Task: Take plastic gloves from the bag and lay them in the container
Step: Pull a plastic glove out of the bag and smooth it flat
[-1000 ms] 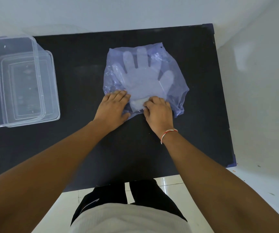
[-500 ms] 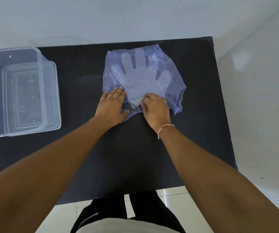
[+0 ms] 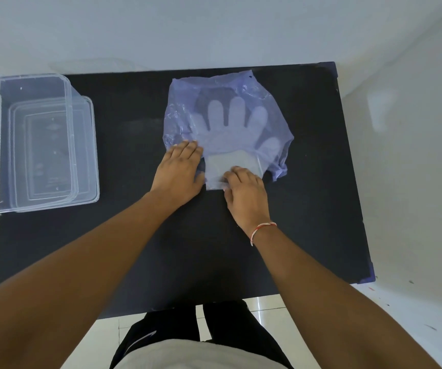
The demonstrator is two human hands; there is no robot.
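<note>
A translucent purple plastic bag lies flat on the black table. Pale plastic gloves show through it, fingers pointing away from me, and their cuff end sticks out of the bag's near opening. My left hand presses flat on the bag's near left edge. My right hand pinches the cuff of the gloves at the opening. A clear plastic container stands at the table's far left.
The container sits on a clear lid and slightly overhangs the table's left edge. White walls close in behind and to the right of the table. A white tiled floor and my legs show below the near edge.
The gloves have slid toward me, so their cuff now shows outside the bag's opening. My right hand has drawn back a little; my left hand stays on the bag.
</note>
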